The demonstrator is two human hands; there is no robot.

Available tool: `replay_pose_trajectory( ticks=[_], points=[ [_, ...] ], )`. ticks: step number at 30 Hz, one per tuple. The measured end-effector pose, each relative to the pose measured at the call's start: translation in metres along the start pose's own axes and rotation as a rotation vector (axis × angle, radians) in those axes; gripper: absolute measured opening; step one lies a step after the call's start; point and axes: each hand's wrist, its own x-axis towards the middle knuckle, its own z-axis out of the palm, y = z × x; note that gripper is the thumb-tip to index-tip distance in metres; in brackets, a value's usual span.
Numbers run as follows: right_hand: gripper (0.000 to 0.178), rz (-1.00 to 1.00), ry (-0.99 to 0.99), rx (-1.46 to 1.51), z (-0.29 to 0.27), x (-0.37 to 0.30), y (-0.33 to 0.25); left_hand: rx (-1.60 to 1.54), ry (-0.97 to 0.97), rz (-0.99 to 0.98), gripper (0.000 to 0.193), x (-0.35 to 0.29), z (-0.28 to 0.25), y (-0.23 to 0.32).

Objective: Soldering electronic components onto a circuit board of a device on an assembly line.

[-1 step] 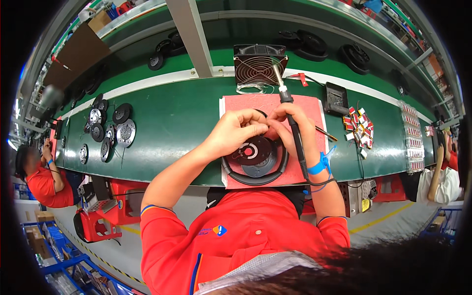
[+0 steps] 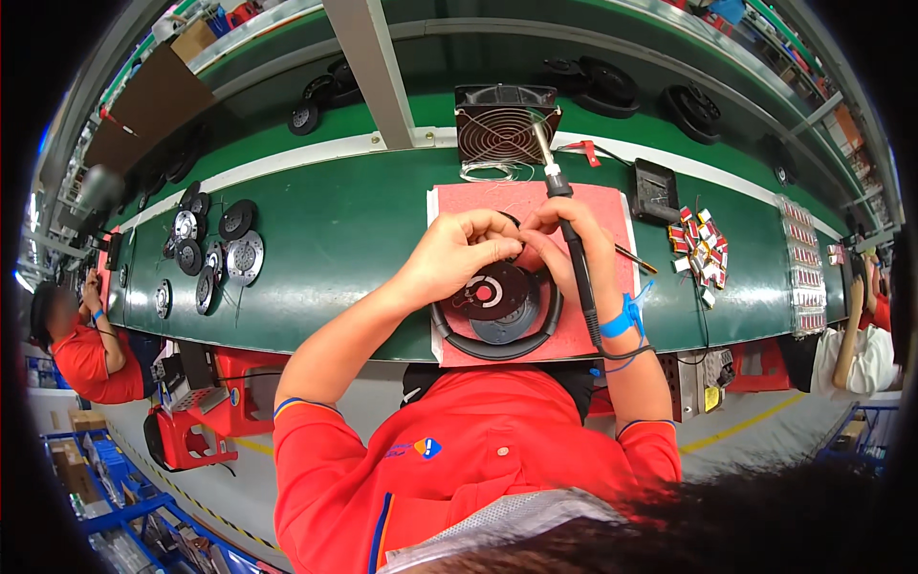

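My right hand [image 2: 585, 243] has a soldering iron [image 2: 576, 253] lodged in it, tip pointing up and away from me. Its thumb and forefinger pinch together close to the left fingertips. My left hand [image 2: 466, 251] is closed in a pinch too; what lies between the fingertips is too small to make out. Both hands meet over the far side of a black ring-shaped part [image 2: 497, 354]. Inside that ring sits a round black disc [image 2: 489, 292] with a red and white centre, overlapping a grey disc [image 2: 507, 327]. The hands hide the ring's far side.
A pink mat [image 2: 598, 337] lies under the work on the green table. Behind it stands a square fan [image 2: 505, 129], with a black tray [image 2: 654, 191] to its right. Several small battery-like packs [image 2: 700, 251] lie right; several round discs [image 2: 245, 258] lie left.
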Motion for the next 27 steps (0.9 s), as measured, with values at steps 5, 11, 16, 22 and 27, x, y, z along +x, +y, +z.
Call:
replay_pose_trajectory(
  ticks=[5, 11, 16, 22, 27],
  points=[
    [0.027, 0.040, 0.059, 0.051, 0.006, -0.008, 0.011, 0.216, 0.086, 0.166, 0.012, 0.008, -0.001, -0.013],
    [0.028, 0.098, -0.036, 0.173, 0.011, -0.010, 0.013, 0.369, 0.170, 0.273, 0.009, 0.003, -0.004, -0.013],
    [0.030, 0.121, -0.050, 0.109, 0.009, -0.020, 0.020, 0.258, 0.165, 0.204, 0.010, 0.008, -0.003, -0.021],
    [0.033, 0.174, -0.019, 0.158, 0.006, -0.015, 0.013, 0.290, 0.154, 0.194, 0.011, 0.007, -0.004, -0.022],
    [0.032, 0.182, -0.040, 0.175, 0.009, -0.014, 0.010, 0.316, 0.149, 0.211, 0.011, 0.005, -0.004, -0.021]
  ],
)
